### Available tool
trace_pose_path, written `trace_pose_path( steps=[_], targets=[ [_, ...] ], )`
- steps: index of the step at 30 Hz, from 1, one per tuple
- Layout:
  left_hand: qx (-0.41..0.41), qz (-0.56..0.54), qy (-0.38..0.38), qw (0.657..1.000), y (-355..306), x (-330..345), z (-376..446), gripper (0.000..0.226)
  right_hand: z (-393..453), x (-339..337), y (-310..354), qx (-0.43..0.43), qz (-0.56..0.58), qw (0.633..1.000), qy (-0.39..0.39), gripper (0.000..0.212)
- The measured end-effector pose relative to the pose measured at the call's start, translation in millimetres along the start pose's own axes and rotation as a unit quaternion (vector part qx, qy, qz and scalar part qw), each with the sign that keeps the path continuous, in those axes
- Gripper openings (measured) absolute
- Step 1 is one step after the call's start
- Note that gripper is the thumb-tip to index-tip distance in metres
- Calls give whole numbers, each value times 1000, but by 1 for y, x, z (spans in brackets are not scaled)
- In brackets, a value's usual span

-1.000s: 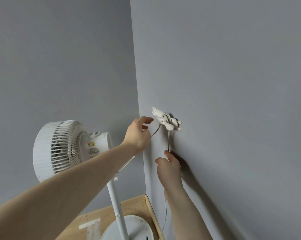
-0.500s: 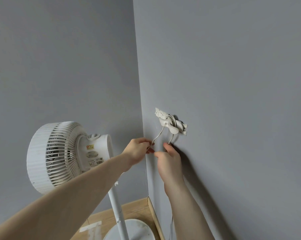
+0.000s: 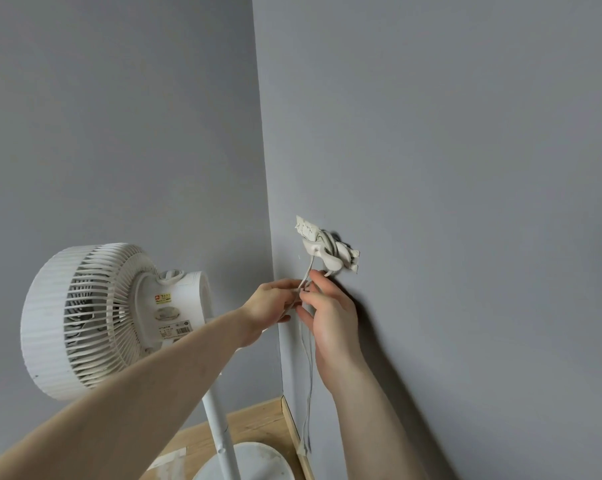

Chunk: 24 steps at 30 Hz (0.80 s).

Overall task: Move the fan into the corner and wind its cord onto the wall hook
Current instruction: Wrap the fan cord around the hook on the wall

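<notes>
While both hands pinch the cord (image 3: 306, 271) below the wall hook (image 3: 327, 249) — left hand (image 3: 270, 311), right hand (image 3: 330, 317), fan (image 3: 95, 320) cornered.

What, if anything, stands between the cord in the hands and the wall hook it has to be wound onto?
Nothing visible does. The left hand and right hand hold the cord just below the wall hook, which already carries several turns. The fan stands off to the left, clear of that path.

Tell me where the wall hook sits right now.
In the head view the wall hook is on the right-hand grey wall, near the corner, with the cord wound on it, just above both hands and up-right of the fan.
</notes>
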<state>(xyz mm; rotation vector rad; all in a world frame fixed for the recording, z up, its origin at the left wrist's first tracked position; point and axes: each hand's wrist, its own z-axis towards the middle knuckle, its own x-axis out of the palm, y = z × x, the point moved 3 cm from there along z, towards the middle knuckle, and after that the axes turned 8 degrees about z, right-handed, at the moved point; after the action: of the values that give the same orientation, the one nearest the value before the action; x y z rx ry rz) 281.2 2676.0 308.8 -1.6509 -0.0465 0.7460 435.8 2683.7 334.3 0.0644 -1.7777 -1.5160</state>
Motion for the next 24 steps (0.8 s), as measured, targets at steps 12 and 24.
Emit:
trace_pose_path(
  steps=[12,24],
  targets=[
    [63,173,-177,967,-63,-37,9,31,-27,-8,4,-64,-22,995,-67,39],
    [83,256,-303,914,-132,-60,0,18,-48,-15,10,-99,62,991,-72,36]
  ],
)
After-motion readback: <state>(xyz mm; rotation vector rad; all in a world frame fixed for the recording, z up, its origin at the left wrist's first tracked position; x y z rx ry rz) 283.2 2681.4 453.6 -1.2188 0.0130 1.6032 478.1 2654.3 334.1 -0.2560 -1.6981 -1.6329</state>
